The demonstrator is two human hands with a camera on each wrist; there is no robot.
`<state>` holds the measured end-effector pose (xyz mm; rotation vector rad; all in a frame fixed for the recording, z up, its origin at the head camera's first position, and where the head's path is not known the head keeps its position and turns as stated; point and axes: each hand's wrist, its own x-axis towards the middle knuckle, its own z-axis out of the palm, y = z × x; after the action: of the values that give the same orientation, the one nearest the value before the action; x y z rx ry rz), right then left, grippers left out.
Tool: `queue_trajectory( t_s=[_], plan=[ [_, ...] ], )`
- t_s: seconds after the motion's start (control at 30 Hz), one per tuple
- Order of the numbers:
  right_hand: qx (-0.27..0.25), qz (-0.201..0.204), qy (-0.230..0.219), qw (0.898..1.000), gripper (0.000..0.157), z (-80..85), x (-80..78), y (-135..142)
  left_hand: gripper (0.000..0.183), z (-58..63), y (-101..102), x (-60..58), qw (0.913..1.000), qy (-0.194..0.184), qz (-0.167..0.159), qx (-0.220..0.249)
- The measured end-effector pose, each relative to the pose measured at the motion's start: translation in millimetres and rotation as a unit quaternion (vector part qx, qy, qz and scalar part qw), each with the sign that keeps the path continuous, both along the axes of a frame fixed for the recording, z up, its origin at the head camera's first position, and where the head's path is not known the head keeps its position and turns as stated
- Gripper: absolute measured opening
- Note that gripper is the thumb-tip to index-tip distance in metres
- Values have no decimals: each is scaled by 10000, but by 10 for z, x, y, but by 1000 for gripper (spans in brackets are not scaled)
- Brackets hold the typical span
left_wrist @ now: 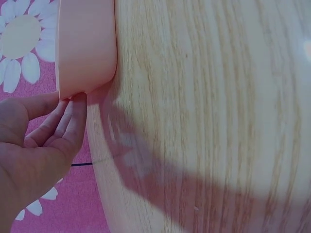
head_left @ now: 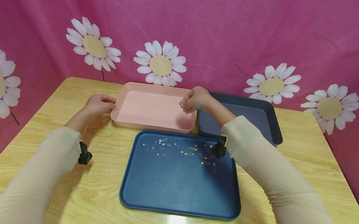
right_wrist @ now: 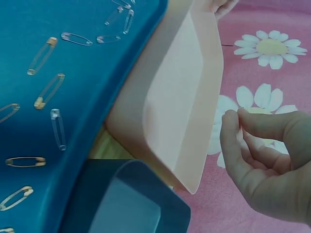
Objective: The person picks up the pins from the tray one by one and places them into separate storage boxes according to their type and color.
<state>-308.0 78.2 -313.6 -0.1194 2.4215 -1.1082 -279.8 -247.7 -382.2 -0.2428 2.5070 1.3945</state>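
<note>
My left hand (head_left: pixel 98 104) is at the left end of the pink tray (head_left: pixel 151 127). In the left wrist view its fingertips touch the outside of the end wall, with the thumb tip right at the rim. My right hand (head_left: pixel 194 99) is raised over the pink tray's right end, fingers curled and the tips of thumb and forefinger together. No object shows between those tips in the right wrist view. Several safety pins (right_wrist: pixel 48 91), silver ones to the left and gold ones to the right, lie on the far part of the blue tray (head_left: pixel 179 191).
A dark grey-blue tray (head_left: pixel 273 132) stands right of the pink one, partly behind my right forearm. All three trays are on a wooden table (head_left: pixel 98 188). A pink cloth with daisies (head_left: pixel 224 31) hangs behind the table's far edge.
</note>
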Motion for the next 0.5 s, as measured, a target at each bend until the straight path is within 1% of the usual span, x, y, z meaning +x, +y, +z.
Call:
queue_trajectory(
  t_s=[0.13, 0.3, 0.43, 0.5],
  plan=[
    [55, -20, -48, 10000, 19, 12, -100, -84, 41, -14, -2, -1, 10000, -92, -5, -18],
    [104, 66, -81, 9999, 20, 13, -235, -186, 41, -20, -15, -12, 9999, -36, -37, -96],
    [111, 142, -102, 9998, 14, 28, -302, -255, 42, -7, -24, -13, 9999, -3, -49, -114],
    [135, 144, -39, 9998, 10, 32, -336, -283, 42, 2, -26, -15, 9999, 11, -47, -111]
  ],
)
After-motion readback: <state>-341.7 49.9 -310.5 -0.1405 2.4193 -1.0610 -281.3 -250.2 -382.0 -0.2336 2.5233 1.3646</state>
